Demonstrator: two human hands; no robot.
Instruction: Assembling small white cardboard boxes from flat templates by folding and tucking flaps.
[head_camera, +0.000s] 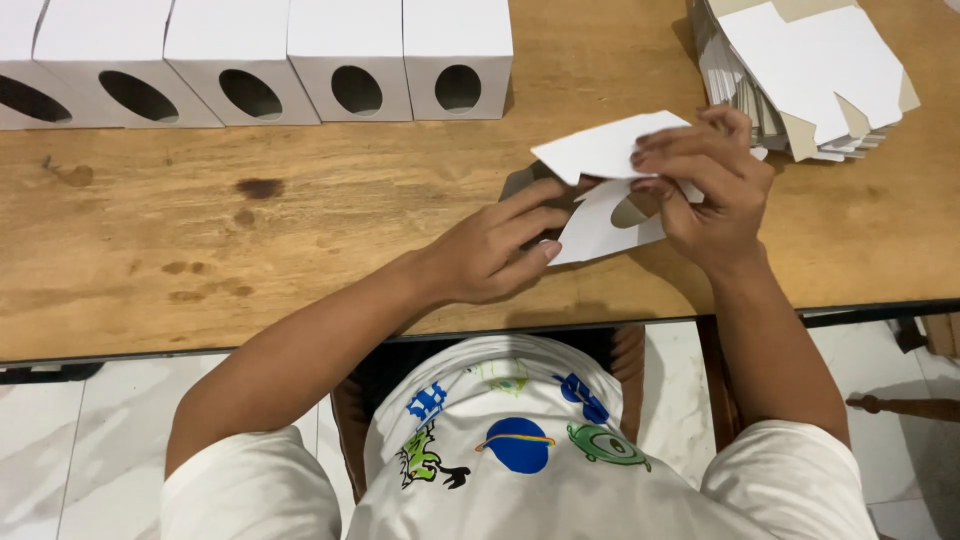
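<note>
Over the worn wooden table (300, 220), both hands are gripping a flat white die-cut cardboard box blank (605, 190) with an oval window, left hand (490, 250) pinching its lower edge, right hand (705, 175) clasping the upper flap, between a row of folded white boxes (290, 60) and a stack of blanks (800, 70).

Both forearms reach forward, left hand (490, 250) fingers extended, right hand (705, 190) fingers curled in a pinch.

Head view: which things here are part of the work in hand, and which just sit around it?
In hand:
- white card blank with oval cutout, held by left hand and right hand
- stack of flat blanks
- row of folded white boxes

Just around:
- wooden table
- tiled floor
</note>
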